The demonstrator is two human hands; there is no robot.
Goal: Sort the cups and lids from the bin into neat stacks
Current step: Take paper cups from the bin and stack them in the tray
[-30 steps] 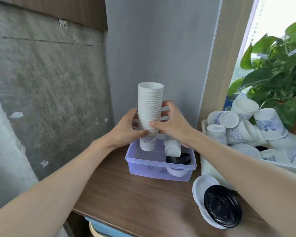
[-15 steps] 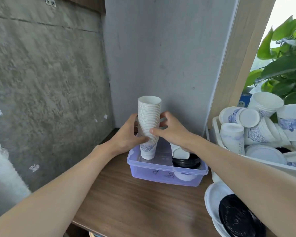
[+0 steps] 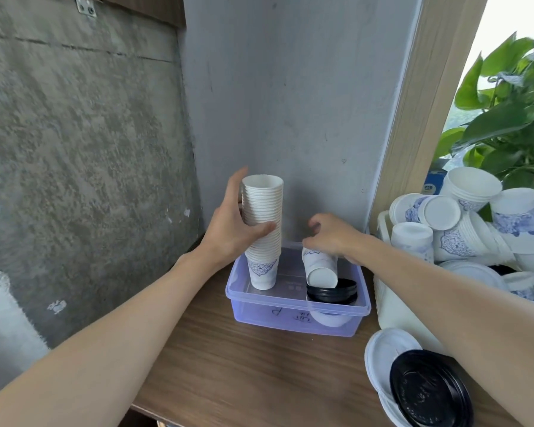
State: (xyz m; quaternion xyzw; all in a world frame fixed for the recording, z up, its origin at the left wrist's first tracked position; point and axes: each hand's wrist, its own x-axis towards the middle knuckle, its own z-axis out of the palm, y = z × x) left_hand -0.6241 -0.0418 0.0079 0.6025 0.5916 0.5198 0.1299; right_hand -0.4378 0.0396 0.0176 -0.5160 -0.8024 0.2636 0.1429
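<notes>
A tall stack of white paper cups (image 3: 263, 229) stands upright in the left half of a clear purple tub (image 3: 293, 306). My left hand (image 3: 232, 229) wraps round the stack's middle, thumb across the front. My right hand (image 3: 330, 234) has come off the stack and reaches down onto a tilted cup stack (image 3: 319, 266) lying in the tub's right half; its fingers touch the top end. Black lids (image 3: 332, 292) are piled under that tilted stack.
A white bin (image 3: 398, 312) at the right holds several jumbled cups and lids. White lids (image 3: 386, 352) and a black lid (image 3: 429, 392) lie on the wooden table in front of it. Grey walls close the corner behind; a plant (image 3: 506, 112) stands at the window.
The cup stack has been lowered into the tub. My right hand let go of it and moved right and down to the tilted cups. My left hand slid higher on the stack.
</notes>
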